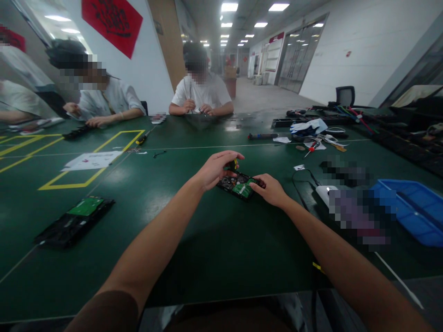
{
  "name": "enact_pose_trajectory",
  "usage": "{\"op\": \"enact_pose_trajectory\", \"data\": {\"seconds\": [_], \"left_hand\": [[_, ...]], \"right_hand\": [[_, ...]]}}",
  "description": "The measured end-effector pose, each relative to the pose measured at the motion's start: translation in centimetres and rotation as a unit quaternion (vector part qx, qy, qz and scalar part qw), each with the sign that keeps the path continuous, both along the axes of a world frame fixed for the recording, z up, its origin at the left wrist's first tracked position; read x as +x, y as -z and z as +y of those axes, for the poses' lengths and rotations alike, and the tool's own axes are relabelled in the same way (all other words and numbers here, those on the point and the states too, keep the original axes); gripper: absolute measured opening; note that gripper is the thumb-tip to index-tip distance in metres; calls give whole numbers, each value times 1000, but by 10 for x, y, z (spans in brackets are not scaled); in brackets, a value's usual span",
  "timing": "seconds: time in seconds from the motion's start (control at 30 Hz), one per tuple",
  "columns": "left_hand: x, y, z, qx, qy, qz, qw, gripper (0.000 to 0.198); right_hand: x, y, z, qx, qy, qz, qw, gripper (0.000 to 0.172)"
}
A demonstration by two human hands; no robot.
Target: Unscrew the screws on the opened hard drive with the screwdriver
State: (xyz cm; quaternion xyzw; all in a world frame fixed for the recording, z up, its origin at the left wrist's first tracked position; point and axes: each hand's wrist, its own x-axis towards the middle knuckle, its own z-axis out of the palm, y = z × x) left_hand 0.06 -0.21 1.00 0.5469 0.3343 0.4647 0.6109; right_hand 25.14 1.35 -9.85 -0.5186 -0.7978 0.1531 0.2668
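Note:
In the middle of the table lies a hard drive [243, 188] in a black frame, its green circuit board facing up. My left hand [215, 169] is over the drive's far left side, its fingers closed around a yellow-and-black screwdriver [233, 164]. Most of that tool, its tip included, is hidden by the hand. At the drive's right end, my right hand [272, 189] grips the edge between thumb and fingers. A second hard drive [85, 207] in a black frame rests on the table at the left, apart from both hands.
A blue tray [411, 207] stands at the right, near a cable [304, 173]. Beyond are a red screwdriver [313, 146], a white-and-blue cloth item [308, 127] and a dark cylindrical tool [263, 136]. Another yellow-and-black screwdriver [142, 138] and paper [92, 160] lie left. Co-workers [202, 94] sit opposite.

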Motion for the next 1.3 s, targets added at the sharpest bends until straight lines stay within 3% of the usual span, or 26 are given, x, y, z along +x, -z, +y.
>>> {"op": "enact_pose_trajectory", "data": {"seconds": [0.47,0.9,1.3], "left_hand": [[2,-1,0,-19,-12,-12,1000,17],[0,-1,2,-36,6,-3,999,21],[-2,-6,-2,26,-16,55,998,23]], "right_hand": [[1,-2,-1,-6,0,-8,1000,39],[0,-3,-2,-14,1,-4,1000,38],[-1,-4,-3,-11,7,1,1000,38]]}}
